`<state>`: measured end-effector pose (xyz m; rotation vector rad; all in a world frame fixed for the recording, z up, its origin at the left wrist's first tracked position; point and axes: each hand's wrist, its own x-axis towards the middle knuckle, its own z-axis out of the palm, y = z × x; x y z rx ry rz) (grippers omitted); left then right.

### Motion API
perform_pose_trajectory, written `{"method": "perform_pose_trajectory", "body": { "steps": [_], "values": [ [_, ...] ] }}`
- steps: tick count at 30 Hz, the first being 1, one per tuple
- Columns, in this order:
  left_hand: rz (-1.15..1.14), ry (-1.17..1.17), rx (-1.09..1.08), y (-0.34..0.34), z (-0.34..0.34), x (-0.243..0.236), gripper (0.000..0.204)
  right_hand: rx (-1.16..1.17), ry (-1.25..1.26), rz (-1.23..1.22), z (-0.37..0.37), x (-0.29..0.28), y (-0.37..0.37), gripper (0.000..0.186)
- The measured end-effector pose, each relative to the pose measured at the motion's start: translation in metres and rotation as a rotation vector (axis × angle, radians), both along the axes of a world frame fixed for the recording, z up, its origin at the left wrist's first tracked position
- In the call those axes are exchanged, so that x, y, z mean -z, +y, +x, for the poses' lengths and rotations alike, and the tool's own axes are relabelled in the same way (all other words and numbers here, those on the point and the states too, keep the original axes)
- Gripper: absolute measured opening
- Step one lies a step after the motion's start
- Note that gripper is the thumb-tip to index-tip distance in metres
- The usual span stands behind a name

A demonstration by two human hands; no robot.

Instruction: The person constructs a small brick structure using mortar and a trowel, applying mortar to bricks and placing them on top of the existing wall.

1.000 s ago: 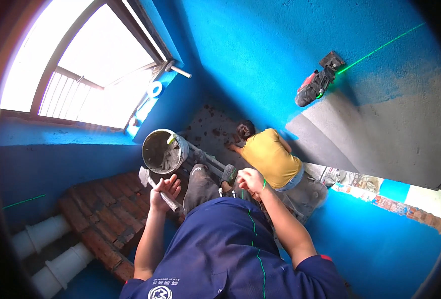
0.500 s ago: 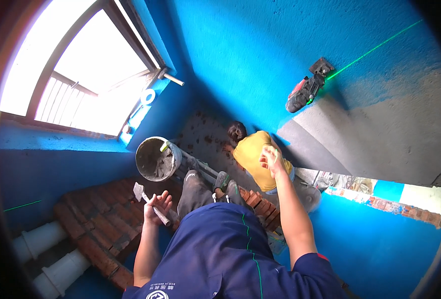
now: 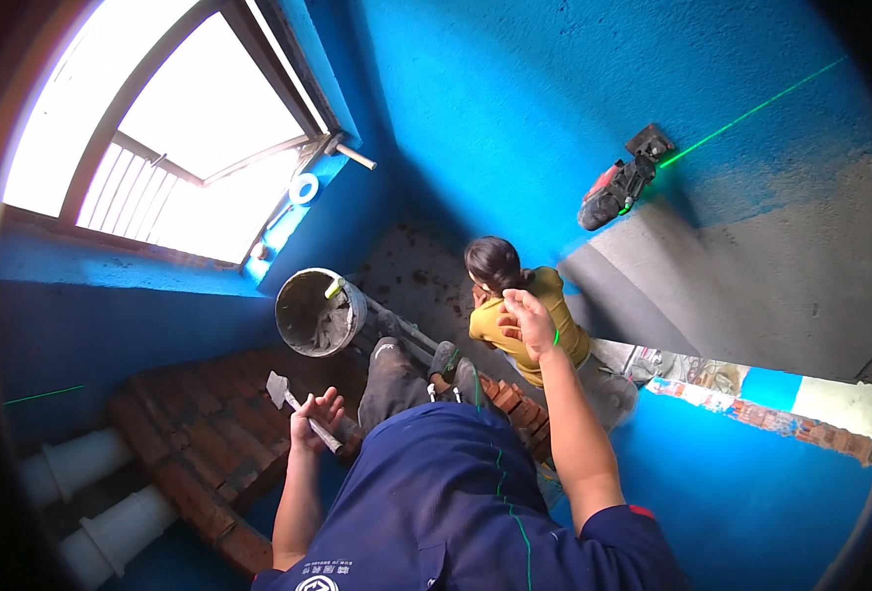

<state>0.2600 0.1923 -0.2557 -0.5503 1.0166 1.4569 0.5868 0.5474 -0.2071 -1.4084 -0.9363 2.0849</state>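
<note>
My left hand (image 3: pixel 315 418) grips the handle of a small trowel (image 3: pixel 284 392), its blade pointing up-left over a stack of red bricks (image 3: pixel 200 443). My right hand (image 3: pixel 527 320) is raised in the air with fingers loosely apart and nothing in it, in front of a co-worker in a yellow shirt (image 3: pixel 530 325) who crouches by the wall. A grey bucket with mortar (image 3: pixel 320 311) stands just beyond my left hand. My knees in grey trousers (image 3: pixel 397 379) sit between the two hands.
A laser level (image 3: pixel 621 185) hangs on the blue wall and throws a green line. A bright window (image 3: pixel 175 138) is at upper left. Two white pipes (image 3: pixel 91 492) lie at lower left. A low brick course (image 3: pixel 515 404) runs beside the co-worker.
My right hand has lifted from near my knee up and to the right. The left hand with the trowel has dropped slightly lower. The view has tilted.
</note>
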Motion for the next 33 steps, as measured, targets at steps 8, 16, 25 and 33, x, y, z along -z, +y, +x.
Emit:
{"method": "perform_pose_trajectory", "body": {
  "steps": [8,16,25,33],
  "values": [
    [0.067,0.0,0.035,0.0,-0.004,-0.001,0.034,0.168,-0.005,0.064,0.035,0.006,0.019,0.052],
    [0.066,0.028,0.106,0.007,-0.01,-0.005,0.034,0.312,0.082,0.157,0.047,-0.031,0.049,0.066],
    [0.05,0.044,0.122,-0.006,-0.008,-0.003,0.033,0.309,-0.068,0.026,0.061,0.025,0.014,0.053],
    [-0.028,0.042,0.075,-0.024,-0.005,-0.02,0.036,0.07,-0.173,-0.139,0.056,0.082,-0.022,0.018]
  ]
}}
